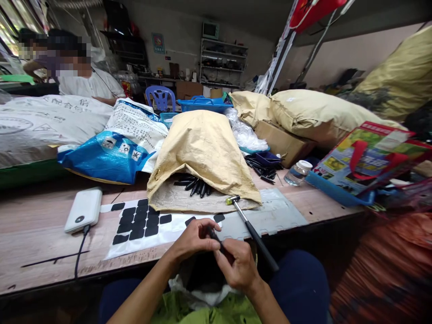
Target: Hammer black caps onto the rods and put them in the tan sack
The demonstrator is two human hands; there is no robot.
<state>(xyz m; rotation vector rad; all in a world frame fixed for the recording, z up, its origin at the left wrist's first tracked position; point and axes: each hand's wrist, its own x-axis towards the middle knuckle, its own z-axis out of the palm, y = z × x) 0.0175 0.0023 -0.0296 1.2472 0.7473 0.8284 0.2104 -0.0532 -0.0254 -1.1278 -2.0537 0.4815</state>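
1. Power bank [84, 207], white, one: on the table [43, 243] well to your left, a dark cable plugged into its near end.
2. White sheet [165, 235], one: flat on the table, bearing rows of black patches [137, 228].
3. Your left hand [194, 237]: thumb and fingers pinching the far, upper-left end of a slim black piece.
4. Tan sack [202, 139], one: lying beyond your hands, mouth toward you, dark pieces [203, 189] loose inside the opening.
5. Slim black piece [213, 235], one: between your two hands, near the table's front edge. Long axis slants from upper left down to lower right; neither hand is nearer, as each has an end. Partly hidden by fingers.
6. Your right hand [239, 263]: curled around the piece's near, lower-right end.
7. Hammer [258, 243], one: head at the sack's lip, handle slanting toward you past the table edge; your right hand is nearer.
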